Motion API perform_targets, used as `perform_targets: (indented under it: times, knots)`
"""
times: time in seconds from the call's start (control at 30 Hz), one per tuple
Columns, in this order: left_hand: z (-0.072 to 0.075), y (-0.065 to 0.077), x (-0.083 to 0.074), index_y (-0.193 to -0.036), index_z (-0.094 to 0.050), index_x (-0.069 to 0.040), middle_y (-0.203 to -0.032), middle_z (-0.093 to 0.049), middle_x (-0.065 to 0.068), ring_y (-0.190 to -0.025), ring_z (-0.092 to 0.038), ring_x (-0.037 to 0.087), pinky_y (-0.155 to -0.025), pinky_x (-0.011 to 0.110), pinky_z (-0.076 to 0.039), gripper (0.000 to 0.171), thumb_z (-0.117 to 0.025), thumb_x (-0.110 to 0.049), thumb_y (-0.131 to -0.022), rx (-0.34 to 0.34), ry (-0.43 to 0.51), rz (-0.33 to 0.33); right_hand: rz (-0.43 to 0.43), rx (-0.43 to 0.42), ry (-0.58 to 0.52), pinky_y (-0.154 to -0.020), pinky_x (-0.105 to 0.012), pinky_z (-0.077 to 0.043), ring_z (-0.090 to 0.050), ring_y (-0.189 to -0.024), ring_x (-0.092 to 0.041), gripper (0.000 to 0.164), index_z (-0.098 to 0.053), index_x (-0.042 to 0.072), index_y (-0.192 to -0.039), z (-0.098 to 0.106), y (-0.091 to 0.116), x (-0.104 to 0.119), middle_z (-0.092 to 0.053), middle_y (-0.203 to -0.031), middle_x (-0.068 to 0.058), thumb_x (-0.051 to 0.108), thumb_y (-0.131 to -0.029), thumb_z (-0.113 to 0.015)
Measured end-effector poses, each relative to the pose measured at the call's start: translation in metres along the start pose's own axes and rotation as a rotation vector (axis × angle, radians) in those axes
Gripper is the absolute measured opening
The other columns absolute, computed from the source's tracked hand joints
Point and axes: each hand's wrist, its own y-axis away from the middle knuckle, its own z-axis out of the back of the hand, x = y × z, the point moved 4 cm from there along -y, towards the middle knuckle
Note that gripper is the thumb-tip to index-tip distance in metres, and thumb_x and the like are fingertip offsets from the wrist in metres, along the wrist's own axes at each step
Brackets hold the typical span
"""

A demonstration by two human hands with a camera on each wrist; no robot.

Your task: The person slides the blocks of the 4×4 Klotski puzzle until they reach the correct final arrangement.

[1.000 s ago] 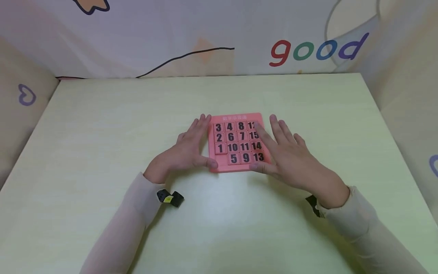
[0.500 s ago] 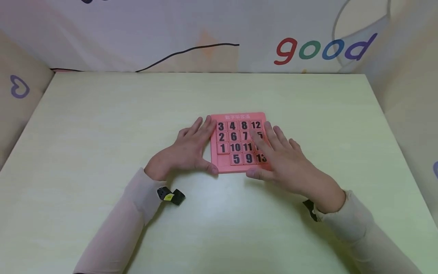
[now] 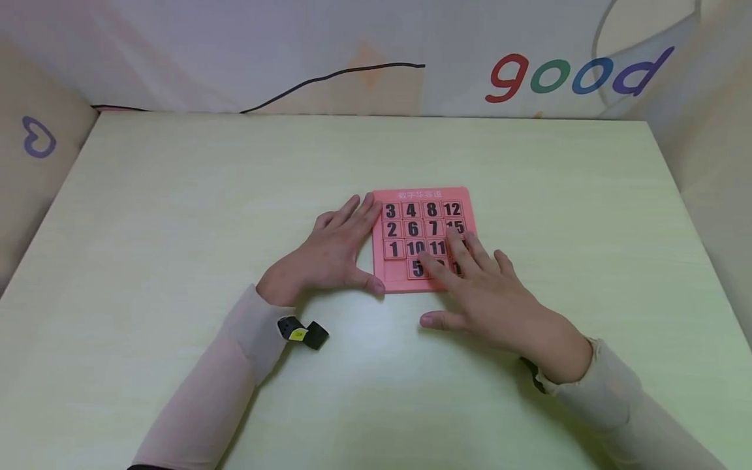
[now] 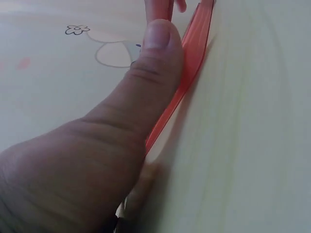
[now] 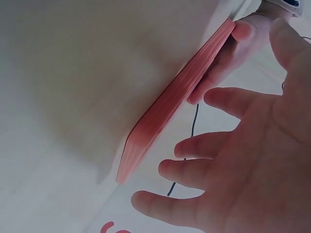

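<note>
A pink sliding number puzzle (image 3: pixel 395 270) lies flat on the table, with numbered tiles and a blank slot at its lower left. My left hand (image 3: pixel 328 254) rests along its left side, fingers extended at the upper part and thumb at the bottom corner. In the left wrist view the thumb (image 4: pixel 141 87) lies against the puzzle's edge (image 4: pixel 194 48). My right hand (image 3: pixel 496 300) is over the lower right tiles with fingers spread, hiding some of them. The right wrist view shows its fingers (image 5: pixel 199 145) apart from the puzzle's side (image 5: pixel 170 107).
The pale green table (image 3: pixel 205 176) meets a printed cloth (image 3: pixel 264 46) at the back, with the word "good" (image 3: pixel 549 77) on it. Cloth also hangs at both sides. A black strap with a small device (image 3: pixel 304 333) is on the left wrist.
My right hand has drawn down and left across the puzzle, uncovering the 12 and covering lower right tiles. The left hand keeps its place on the puzzle. The head view has shifted slightly.
</note>
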Motion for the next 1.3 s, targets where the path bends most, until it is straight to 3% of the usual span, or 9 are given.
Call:
perform_targets:
  times: [0.27,0.67,1.3]
  knots:
    - [-0.002,0.000,0.002,-0.164,-0.001,-0.018,-0.168,0.008,-0.004,-0.153,0.012,0.017,-0.119,0.047,-0.012,0.136,-0.052,-0.097,-0.065,-0.056,-0.116,-0.012,0.006,-0.013,-0.005,-0.109,-0.076,-0.014,0.001,-0.151,-0.045,0.093,-0.031,0.017,-0.161,-0.001,0.003,-0.002,-0.003,-0.167,-0.021,0.069,-0.089,-0.061]
    - [-0.003,0.002,0.003,-0.164,0.000,-0.018,-0.168,0.008,-0.004,-0.151,0.017,0.015,-0.120,0.048,-0.011,0.131,-0.047,-0.097,-0.069,-0.090,-0.176,-0.018,0.010,0.002,-0.002,-0.109,-0.076,-0.013,0.001,-0.151,-0.045,0.088,-0.032,0.022,-0.160,-0.001,0.004,0.002,-0.001,-0.167,-0.022,0.070,-0.090,-0.058]
    - [-0.004,-0.001,0.005,-0.163,0.004,-0.018,-0.167,0.010,-0.004,-0.152,0.015,0.017,-0.121,0.045,-0.004,0.130,-0.043,-0.096,-0.071,-0.073,-0.172,-0.017,-0.025,-0.019,0.073,-0.107,-0.078,-0.017,-0.003,-0.150,-0.047,0.088,-0.037,0.018,-0.159,-0.008,-0.002,0.016,-0.009,-0.165,-0.026,0.067,-0.090,-0.062]
